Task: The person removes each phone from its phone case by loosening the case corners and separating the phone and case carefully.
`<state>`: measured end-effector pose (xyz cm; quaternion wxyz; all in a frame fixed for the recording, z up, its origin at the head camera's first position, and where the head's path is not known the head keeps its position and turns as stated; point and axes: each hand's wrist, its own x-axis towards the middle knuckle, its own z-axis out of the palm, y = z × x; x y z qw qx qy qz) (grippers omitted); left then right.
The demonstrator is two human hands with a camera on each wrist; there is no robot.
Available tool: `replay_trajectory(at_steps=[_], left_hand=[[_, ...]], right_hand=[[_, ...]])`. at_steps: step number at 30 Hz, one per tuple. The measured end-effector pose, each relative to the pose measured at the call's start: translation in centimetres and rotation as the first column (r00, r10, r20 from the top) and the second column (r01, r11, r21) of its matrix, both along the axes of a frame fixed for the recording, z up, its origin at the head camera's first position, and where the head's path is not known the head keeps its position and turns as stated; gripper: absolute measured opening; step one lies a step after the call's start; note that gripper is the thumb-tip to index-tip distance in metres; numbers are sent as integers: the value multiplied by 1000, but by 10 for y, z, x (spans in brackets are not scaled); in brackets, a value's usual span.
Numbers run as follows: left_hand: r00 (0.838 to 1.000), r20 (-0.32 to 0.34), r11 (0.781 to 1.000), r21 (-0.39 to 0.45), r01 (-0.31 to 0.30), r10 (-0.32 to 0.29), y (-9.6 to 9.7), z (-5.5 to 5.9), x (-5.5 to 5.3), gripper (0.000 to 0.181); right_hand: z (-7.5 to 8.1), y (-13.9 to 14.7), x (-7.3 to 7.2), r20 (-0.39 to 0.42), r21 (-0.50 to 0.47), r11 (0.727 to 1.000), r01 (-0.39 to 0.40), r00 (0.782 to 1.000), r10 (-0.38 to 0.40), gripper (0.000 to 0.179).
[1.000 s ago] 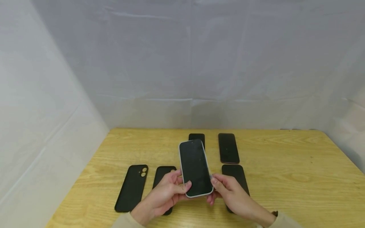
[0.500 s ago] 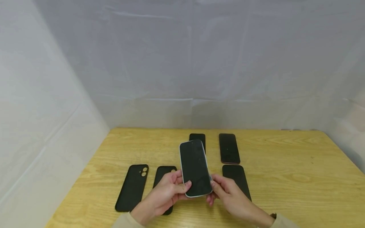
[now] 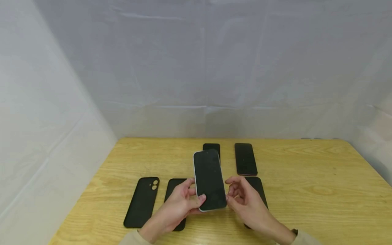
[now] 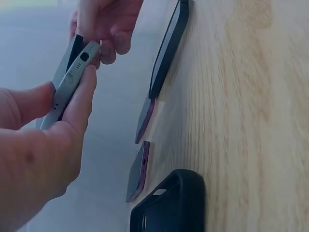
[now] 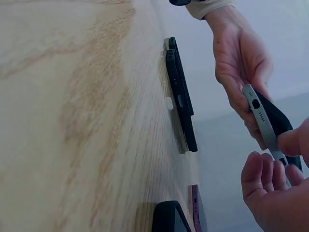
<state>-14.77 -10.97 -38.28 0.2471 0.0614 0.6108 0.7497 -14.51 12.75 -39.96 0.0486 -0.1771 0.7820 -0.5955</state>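
Observation:
A phone [image 3: 210, 180] with a dark screen sits tilted in a light grey phone case [image 5: 263, 118], held above the table. My left hand [image 3: 177, 205] grips both from the left, thumb on the screen's lower corner and fingers underneath. At the lower right corner is my right hand [image 3: 249, 206], its thumb against the phone's edge and a fingertip at the case. Its index finger is bent and stands off the edge. The left wrist view shows a dark gap between phone and case on the right hand's side; the charging-port cutout faces the camera.
Two black phone cases, one at far left [image 3: 141, 202] and one partly under the left forearm [image 3: 175, 187], lie on the wooden table [image 3: 312, 190]. A dark phone [image 3: 246, 159] lies at the back, another [image 3: 211, 147] behind the held phone. A black slab [image 3: 258, 187] lies under the right hand.
My right hand has shifted its grip; the index finger has come off the edge and bent upward. The phone's right side has risen, and the pale case rim there no longer shows.

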Motion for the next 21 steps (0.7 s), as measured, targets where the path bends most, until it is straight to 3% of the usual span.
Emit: replay_trajectory(at_steps=[5,11,21], left_hand=[[996,-78,994,-98,-48,40,3,2,2,53],[987,-139,975,-191,-112,86,5,5,3,58],[972,-201,961,-220,-165,121,9,0,4,62]], right_hand=[[0,1,0,-30,17,1000,18,999,-17,21],[1,1,-3,-8,24,1000,-11,1000,11,27],[5,2,-4,4,34,999,-23,1000,23,31]])
